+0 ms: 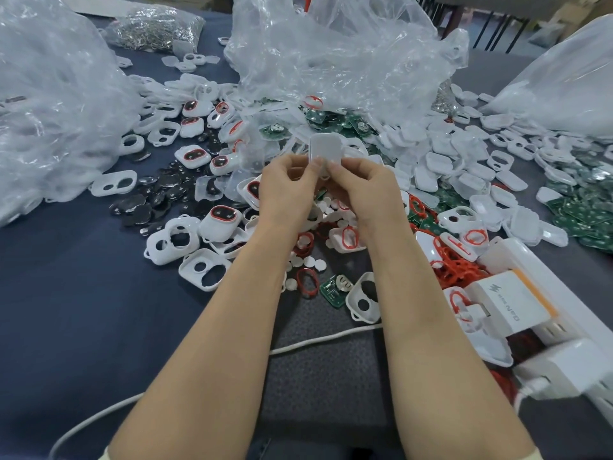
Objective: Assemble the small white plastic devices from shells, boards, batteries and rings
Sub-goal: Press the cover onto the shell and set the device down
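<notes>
Both hands pinching small white rounded plastic shell (326, 148) together: left hand (288, 184), right hand (362, 187) gripping its lower end, long axis pointing up, away from wrists.

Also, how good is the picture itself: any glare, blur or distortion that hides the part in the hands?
Head view: even, soft light, only faint shadows; bright glare on the clear plastic bags; wide-angle bending toward the edges, where the power strip looks smeared; the white shell pinched by the left hand and right hand is sharp enough, but pale with little contrast.
</notes>
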`<control>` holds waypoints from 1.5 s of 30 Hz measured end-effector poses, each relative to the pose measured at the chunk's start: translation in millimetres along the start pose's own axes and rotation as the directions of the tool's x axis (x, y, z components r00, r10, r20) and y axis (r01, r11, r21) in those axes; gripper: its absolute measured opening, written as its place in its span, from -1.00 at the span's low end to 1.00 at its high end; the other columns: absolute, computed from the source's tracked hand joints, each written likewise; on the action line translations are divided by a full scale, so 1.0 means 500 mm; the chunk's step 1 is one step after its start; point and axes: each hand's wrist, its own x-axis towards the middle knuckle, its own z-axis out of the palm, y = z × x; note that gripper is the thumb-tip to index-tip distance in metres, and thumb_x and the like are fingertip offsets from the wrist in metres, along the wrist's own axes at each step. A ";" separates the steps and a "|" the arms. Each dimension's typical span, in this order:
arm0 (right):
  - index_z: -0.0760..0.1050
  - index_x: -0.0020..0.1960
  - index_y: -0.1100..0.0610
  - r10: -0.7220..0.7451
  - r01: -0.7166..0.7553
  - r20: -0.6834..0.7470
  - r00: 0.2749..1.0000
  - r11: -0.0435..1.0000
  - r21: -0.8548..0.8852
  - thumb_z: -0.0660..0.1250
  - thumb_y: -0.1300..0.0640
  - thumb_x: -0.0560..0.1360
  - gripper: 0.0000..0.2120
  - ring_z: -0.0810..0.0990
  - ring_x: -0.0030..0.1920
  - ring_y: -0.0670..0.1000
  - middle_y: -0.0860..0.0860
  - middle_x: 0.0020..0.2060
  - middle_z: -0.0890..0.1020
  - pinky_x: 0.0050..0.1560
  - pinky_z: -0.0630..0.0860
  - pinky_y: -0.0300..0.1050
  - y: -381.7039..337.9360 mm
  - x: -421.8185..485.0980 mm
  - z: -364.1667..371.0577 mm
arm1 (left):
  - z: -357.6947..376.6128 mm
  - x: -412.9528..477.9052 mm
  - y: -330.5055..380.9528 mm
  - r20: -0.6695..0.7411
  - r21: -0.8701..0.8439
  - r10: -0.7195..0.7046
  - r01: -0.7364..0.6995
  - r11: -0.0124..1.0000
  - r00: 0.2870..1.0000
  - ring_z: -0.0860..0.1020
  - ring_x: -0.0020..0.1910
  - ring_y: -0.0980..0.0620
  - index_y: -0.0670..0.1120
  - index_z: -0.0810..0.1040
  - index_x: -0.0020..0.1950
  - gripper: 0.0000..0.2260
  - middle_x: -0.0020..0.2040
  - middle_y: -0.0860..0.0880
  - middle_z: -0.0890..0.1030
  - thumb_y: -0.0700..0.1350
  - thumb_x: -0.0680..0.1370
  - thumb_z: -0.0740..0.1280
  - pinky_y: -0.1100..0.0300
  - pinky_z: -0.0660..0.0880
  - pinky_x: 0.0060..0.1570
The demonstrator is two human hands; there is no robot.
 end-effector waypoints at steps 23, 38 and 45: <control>0.56 -0.09 0.17 0.089 -0.083 -0.008 0.996 0.951 0.299 0.32 0.23 0.55 -0.94 0.58 -0.23 0.07 0.14 -0.20 0.63 -0.25 0.57 -0.13 -0.015 0.003 -0.022 | 0.017 -0.005 -0.002 0.067 0.097 0.092 -0.099 0.990 0.993 0.62 -0.15 -0.11 -0.06 0.55 -0.14 -0.90 -0.15 -0.13 0.66 -0.10 0.57 0.36 0.00 0.54 -0.12; 0.58 -0.03 0.11 0.010 -0.011 0.008 1.000 0.991 0.130 0.32 0.20 0.56 -0.94 0.60 -0.04 0.10 0.13 -0.06 0.63 0.09 0.57 0.12 -0.012 0.006 -0.033 | 0.014 -0.002 -0.005 0.109 0.094 0.036 -0.046 0.994 0.993 0.66 -0.05 -0.13 -0.16 0.55 0.02 -0.91 -0.04 -0.18 0.67 -0.15 0.61 0.29 0.23 0.52 -0.27; 0.56 -0.10 0.06 -0.115 0.116 0.059 0.992 0.993 -0.008 0.29 0.29 0.55 -0.84 0.58 -0.03 0.14 0.14 -0.08 0.62 0.09 0.54 0.30 -0.011 -0.003 -0.031 | 0.008 0.004 -0.010 0.070 0.240 0.178 -0.190 0.952 0.982 0.62 -0.10 -0.02 -0.09 0.58 0.14 -0.85 -0.05 0.02 0.63 -0.12 0.59 0.31 -0.01 0.59 0.01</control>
